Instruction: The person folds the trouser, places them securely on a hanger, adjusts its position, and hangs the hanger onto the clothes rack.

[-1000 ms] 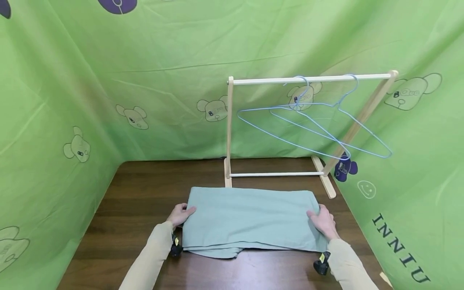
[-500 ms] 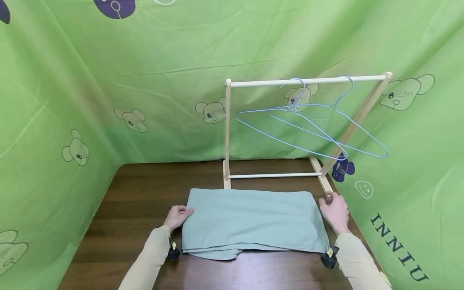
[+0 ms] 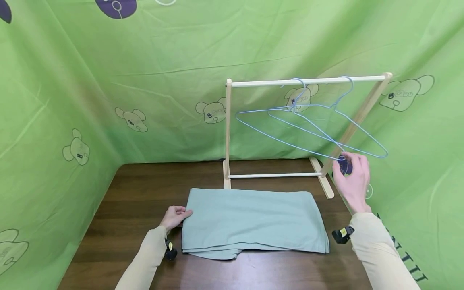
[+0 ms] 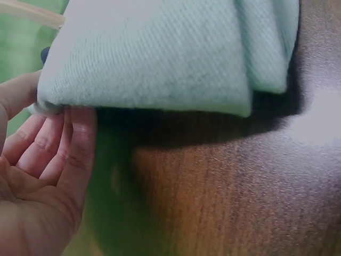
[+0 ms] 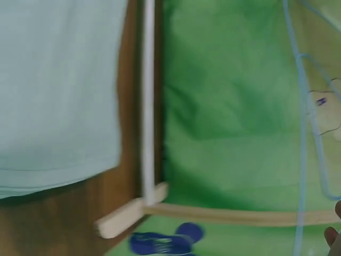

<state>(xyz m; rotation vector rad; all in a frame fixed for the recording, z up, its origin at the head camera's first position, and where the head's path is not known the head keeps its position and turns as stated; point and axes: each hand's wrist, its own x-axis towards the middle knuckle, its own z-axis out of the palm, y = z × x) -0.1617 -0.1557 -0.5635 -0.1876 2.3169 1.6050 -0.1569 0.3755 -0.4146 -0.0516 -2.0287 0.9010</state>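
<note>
A folded light green garment (image 3: 250, 219) lies flat on the dark wooden table, its layered edge toward me. My left hand (image 3: 173, 217) pinches its left edge; in the left wrist view the thumb lies on top and the fingers (image 4: 53, 144) are underneath. My right hand (image 3: 353, 177) is raised beside the lower right corner of the front blue wire hanger (image 3: 290, 145). Its thumb and fingers are bent with a gap between them, and whether they touch the wire I cannot tell. Only fingertips (image 5: 333, 237) of that hand show in the right wrist view.
A rack with a white top rail (image 3: 261, 83) and wooden legs stands at the back right. Behind the front hanger, a second blue hanger (image 3: 369, 135) hangs on the rail. Green printed fabric (image 3: 163, 60) encloses the table (image 3: 145, 189) at the back and sides.
My right hand has let go of the garment's right edge and moved up and right to the hanger's corner. The left hand stays at the left edge, shifted slightly outward.
</note>
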